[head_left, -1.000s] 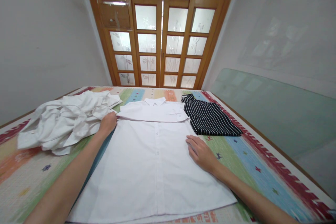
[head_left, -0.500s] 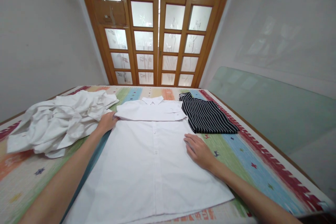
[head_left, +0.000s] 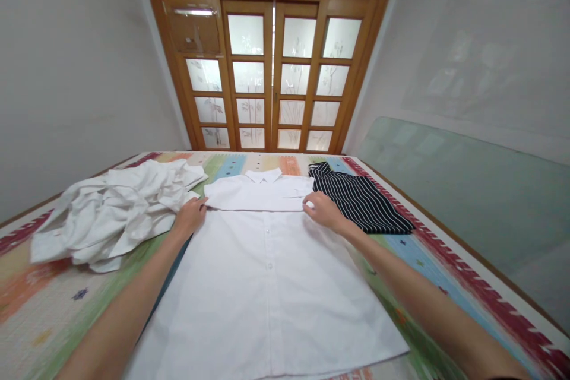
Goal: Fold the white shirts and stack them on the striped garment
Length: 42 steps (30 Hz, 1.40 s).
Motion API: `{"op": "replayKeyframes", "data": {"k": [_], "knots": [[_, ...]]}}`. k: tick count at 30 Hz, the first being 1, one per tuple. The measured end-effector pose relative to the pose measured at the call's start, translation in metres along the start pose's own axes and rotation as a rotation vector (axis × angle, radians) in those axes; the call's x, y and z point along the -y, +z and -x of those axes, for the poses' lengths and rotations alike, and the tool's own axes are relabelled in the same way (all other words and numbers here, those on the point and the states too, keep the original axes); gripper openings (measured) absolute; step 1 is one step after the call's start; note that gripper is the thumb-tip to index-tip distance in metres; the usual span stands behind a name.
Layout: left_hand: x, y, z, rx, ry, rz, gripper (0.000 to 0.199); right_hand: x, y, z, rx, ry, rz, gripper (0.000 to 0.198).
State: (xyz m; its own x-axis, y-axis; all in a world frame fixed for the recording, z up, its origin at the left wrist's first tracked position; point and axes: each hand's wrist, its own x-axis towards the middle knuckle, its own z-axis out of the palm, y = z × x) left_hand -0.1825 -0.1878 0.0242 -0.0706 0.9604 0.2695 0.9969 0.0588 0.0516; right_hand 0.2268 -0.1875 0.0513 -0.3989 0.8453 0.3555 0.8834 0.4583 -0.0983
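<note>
A white button-up shirt (head_left: 267, 285) lies flat in front of me, collar away from me, with its sleeves laid across the chest in a straight band. At the band's left end, my left hand (head_left: 191, 215) has its fingers closed on the shirt's edge. My right hand (head_left: 324, 210) pinches the sleeve fabric at the right end of the band. Fingertips of both hands are partly hidden against the white cloth.
A crumpled heap of white clothing (head_left: 120, 208) lies on the left. To the right rests a folded black-and-white striped garment (head_left: 360, 199). Under everything is a colourful patterned bedspread (head_left: 53, 309). A pale green headboard-like panel (head_left: 463, 190) borders the right side.
My right hand has moved up from the shirt's right side to the end of the sleeve band and closed on it. My left hand stays at the left edge. The view has tilted slightly upward.
</note>
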Motion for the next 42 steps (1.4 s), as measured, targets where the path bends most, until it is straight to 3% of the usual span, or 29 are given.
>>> {"op": "replayKeyframes", "data": {"k": [4, 8, 22, 28, 35, 39, 42], "knots": [[0.002, 0.004, 0.003, -0.032, -0.053, 0.022, 0.043, -0.014, 0.012, -0.052, 0.128, 0.095, 0.018, 0.025], [0.004, 0.008, 0.006, -0.055, -0.045, 0.043, 0.04, -0.026, 0.027, -0.083, 0.243, 0.119, 0.102, 0.032], [0.013, 0.028, 0.007, -0.233, 0.007, 0.163, 0.039, -0.036, 0.046, -0.118, 0.402, 0.207, 0.186, 0.028], [0.014, 0.029, 0.007, -0.283, 0.134, 0.147, 0.038, -0.037, 0.039, -0.125, 0.378, 0.222, 0.213, 0.038], [0.008, 0.028, 0.007, -0.257, 0.07, 0.064, 0.036, -0.035, 0.046, -0.121, 0.364, 0.223, 0.275, 0.035], [0.006, 0.024, 0.009, -0.277, 0.071, 0.069, 0.034, -0.027, 0.052, -0.112, 0.232, 0.194, 0.287, 0.039], [0.007, 0.021, 0.01, -0.302, 0.121, 0.119, 0.033, -0.018, 0.06, -0.103, 0.133, 0.086, 0.196, 0.041]]}}
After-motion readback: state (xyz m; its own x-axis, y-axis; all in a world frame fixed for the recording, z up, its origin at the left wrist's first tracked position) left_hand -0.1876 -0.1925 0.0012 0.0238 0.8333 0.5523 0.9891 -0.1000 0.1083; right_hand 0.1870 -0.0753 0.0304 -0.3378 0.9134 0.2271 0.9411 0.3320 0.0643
